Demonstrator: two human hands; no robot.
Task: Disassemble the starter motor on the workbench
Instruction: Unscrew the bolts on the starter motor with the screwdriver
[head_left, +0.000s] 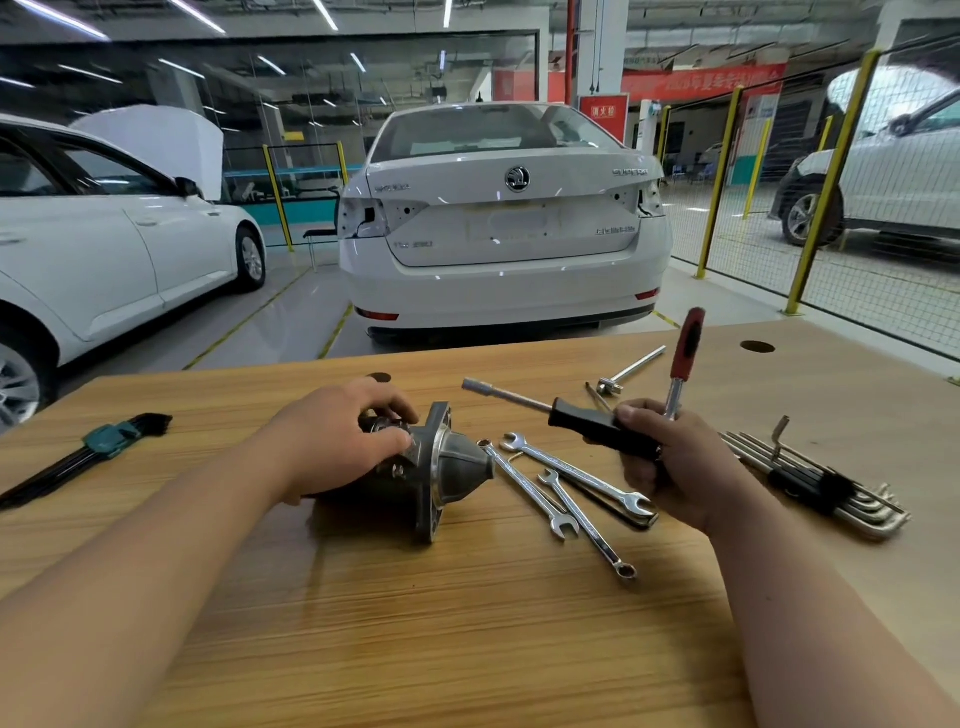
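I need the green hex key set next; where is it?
Head view: the green hex key set lies on the workbench, far left of the left hand.

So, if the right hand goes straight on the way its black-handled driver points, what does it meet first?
Likely nothing at once: the driver in the right hand aims just behind the left hand on the starter motor. It may graze those fingers; depth is unclear.

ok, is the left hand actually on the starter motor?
Touching. Head view: the left hand grips the starter motor, fingers curled over its rear body. The right hand holds the nut driver clear of it.
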